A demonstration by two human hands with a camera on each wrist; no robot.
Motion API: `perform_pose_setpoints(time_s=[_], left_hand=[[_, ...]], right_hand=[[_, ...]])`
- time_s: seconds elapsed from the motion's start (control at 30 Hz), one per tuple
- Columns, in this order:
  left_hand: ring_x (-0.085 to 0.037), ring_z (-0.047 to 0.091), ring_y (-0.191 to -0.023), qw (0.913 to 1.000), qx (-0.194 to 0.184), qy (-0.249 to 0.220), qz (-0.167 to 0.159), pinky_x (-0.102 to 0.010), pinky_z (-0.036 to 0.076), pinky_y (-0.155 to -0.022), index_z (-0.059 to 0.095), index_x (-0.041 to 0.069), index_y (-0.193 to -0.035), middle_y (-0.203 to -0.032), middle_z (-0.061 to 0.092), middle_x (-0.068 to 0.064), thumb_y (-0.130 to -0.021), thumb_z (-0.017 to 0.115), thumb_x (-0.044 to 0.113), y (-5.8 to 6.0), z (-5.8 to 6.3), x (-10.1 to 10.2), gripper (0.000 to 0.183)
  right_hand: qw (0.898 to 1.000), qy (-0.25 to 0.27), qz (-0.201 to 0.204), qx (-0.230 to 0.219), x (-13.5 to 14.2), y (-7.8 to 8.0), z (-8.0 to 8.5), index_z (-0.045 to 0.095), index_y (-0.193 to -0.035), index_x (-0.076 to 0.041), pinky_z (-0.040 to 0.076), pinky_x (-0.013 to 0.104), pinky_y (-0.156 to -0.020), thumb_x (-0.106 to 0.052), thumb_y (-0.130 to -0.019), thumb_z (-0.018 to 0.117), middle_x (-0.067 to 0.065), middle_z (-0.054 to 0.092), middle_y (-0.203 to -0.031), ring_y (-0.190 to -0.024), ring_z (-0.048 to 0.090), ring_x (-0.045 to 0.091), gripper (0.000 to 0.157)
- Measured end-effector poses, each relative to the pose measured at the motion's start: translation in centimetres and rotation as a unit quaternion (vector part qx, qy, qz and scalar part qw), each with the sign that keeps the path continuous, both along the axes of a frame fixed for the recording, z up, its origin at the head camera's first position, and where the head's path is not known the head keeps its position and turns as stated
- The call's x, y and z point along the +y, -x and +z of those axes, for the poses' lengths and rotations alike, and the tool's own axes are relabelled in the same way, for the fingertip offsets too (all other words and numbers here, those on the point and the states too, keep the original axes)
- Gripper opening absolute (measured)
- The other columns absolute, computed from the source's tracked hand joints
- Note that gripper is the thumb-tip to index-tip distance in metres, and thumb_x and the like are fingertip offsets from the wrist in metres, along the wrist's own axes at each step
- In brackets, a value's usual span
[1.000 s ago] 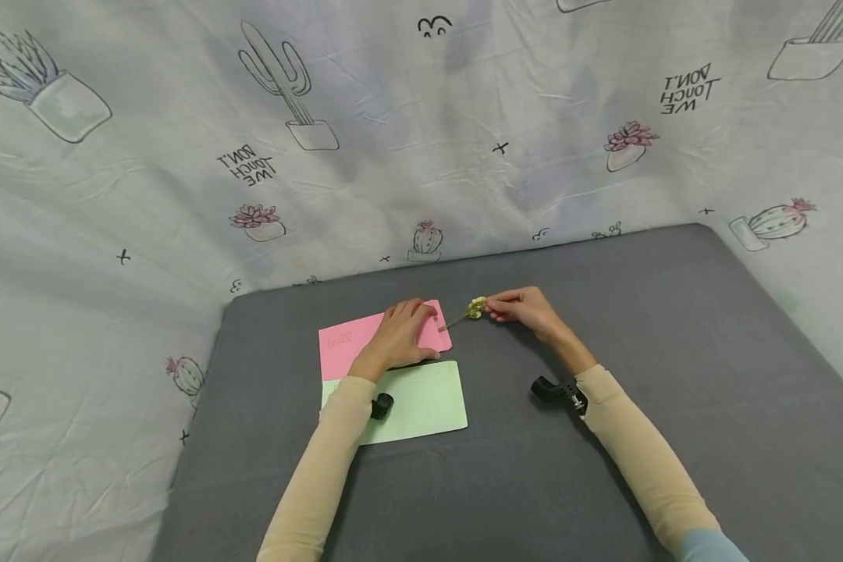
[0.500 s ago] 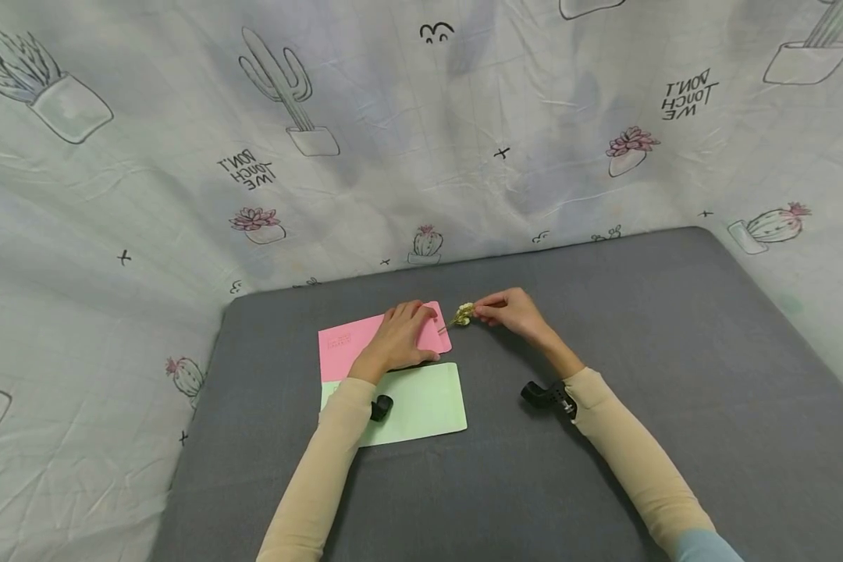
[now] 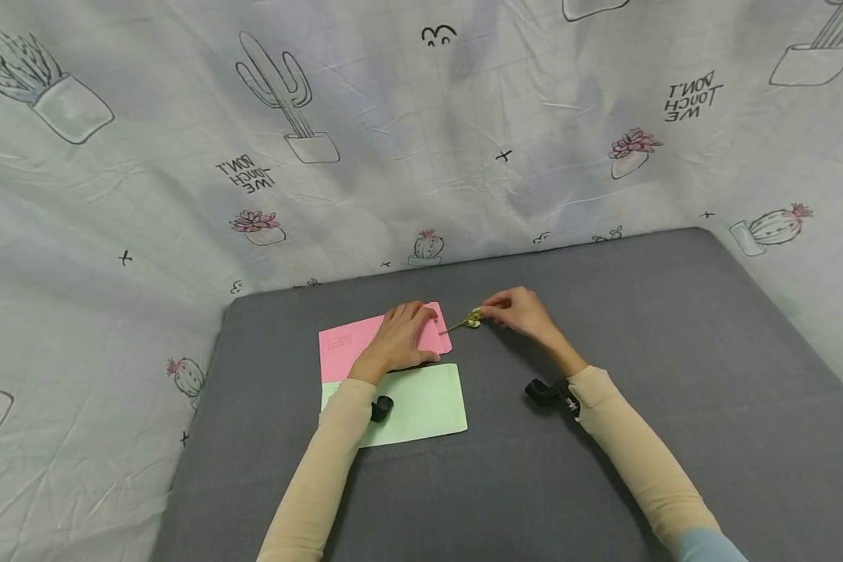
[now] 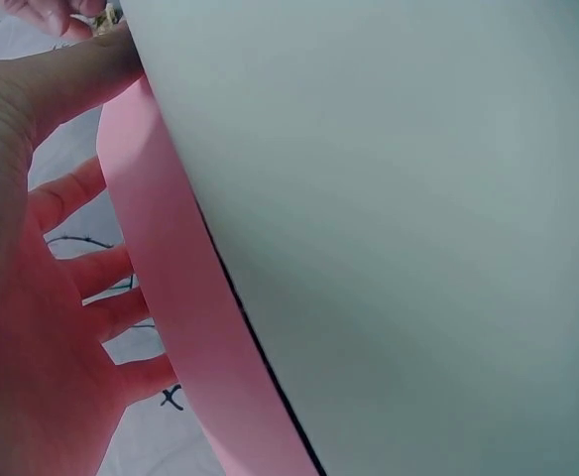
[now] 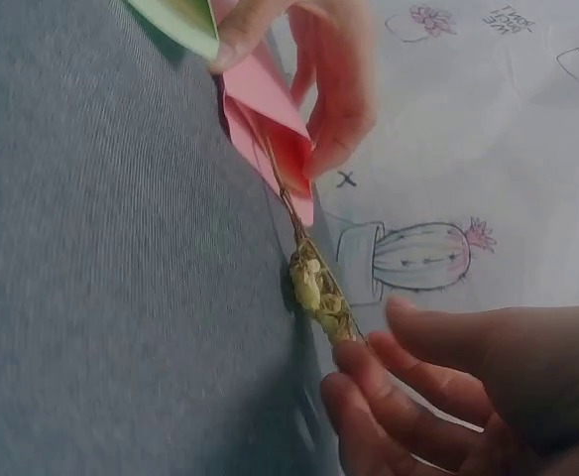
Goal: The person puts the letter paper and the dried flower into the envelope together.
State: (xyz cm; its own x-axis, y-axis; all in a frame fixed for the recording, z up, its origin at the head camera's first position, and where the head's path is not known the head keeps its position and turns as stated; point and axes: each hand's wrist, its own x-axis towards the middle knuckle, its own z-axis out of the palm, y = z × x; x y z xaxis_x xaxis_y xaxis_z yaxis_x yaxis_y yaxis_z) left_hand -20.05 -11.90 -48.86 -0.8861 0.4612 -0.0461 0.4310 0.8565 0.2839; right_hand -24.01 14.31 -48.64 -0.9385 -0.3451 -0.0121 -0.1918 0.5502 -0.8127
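My left hand [image 3: 396, 339] grips the pink envelope [image 3: 350, 345] across its width, thumb at the near edge and fingers at the far edge. In the right wrist view the mouth of the pink envelope [image 5: 260, 109] gapes under that squeeze. A small dried flower [image 3: 473, 318] with pale yellow blooms has its stem end inside the mouth. The blooms [image 5: 314, 288] stay outside, where the fingertips of my right hand [image 3: 523, 311] pinch their outer end. In the left wrist view, the palm of my left hand [image 4: 32, 337] faces the envelope's edge.
A light green envelope [image 3: 425, 402] lies just in front of the pink one, partly under my left forearm. Both lie on a grey cloth-covered table [image 3: 604, 312]. Behind the table hangs a pale curtain [image 3: 393, 117] printed with cacti. Black wrist cameras sit below both hands.
My right hand moved left with the flower, bringing the blooms closer to the envelope mouth, then drew back slightly to the right. The left hand and both envelopes hold their places.
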Motion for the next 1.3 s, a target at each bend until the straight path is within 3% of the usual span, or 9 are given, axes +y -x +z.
perform_pose_setpoints(time_s=[0.3,0.47,0.77,1.1,1.3], left_hand=[[-0.031,0.035,-0.136,1.0000,-0.001,-0.003,0.004,-0.052,0.024,-0.113,0.048,0.017,-0.134,-0.144,0.042,-0.012,-0.079,0.080,0.043,-0.3,-0.2,0.2,0.069],[-0.031,0.034,-0.137,1.0000,-0.001,-0.001,0.005,-0.052,0.024,-0.114,0.048,0.018,-0.134,-0.144,0.042,-0.012,-0.079,0.080,0.043,-0.5,-0.2,0.2,0.068],[-0.030,0.035,-0.137,1.0000,0.001,-0.002,0.006,-0.051,0.023,-0.114,0.048,0.018,-0.133,-0.144,0.042,-0.011,-0.079,0.080,0.044,-0.7,-0.3,0.4,0.068],[-0.030,0.034,-0.138,0.9999,-0.002,0.003,0.012,-0.051,0.022,-0.115,0.048,0.018,-0.133,-0.145,0.041,-0.011,-0.078,0.080,0.046,-0.9,-0.3,0.4,0.069],[-0.031,0.035,-0.137,0.9999,0.009,0.002,0.007,-0.052,0.024,-0.113,0.048,0.018,-0.133,-0.144,0.042,-0.012,-0.078,0.080,0.044,-0.9,-0.4,0.5,0.069]], right_hand=[[0.997,-0.074,-0.001,0.027,0.6,0.0,0.2,0.074,-0.108,-0.005,0.053,0.040,-0.071,-0.017,-0.081,0.081,0.014,0.072,-0.106,-0.087,0.068,0.028,0.031],[0.997,-0.058,0.038,0.021,0.3,0.1,-0.2,0.070,-0.114,0.001,0.053,0.037,-0.067,-0.010,-0.080,0.080,0.019,0.070,-0.109,-0.082,0.068,0.027,0.037],[0.997,-0.039,0.058,0.030,-1.1,-0.1,-0.9,0.074,-0.105,0.000,0.048,0.026,-0.055,-0.007,-0.083,0.077,0.009,0.070,-0.084,-0.061,0.062,0.011,0.023],[0.993,-0.047,0.097,0.046,-2.1,-0.5,-0.9,0.074,-0.103,-0.001,0.046,0.025,-0.060,-0.010,-0.083,0.078,0.005,0.072,-0.085,-0.069,0.063,0.011,0.022],[0.994,-0.024,0.100,0.046,-2.7,-0.6,-0.9,0.074,-0.103,-0.001,0.048,0.025,-0.056,-0.009,-0.086,0.075,0.008,0.073,-0.084,-0.064,0.063,0.012,0.018]])
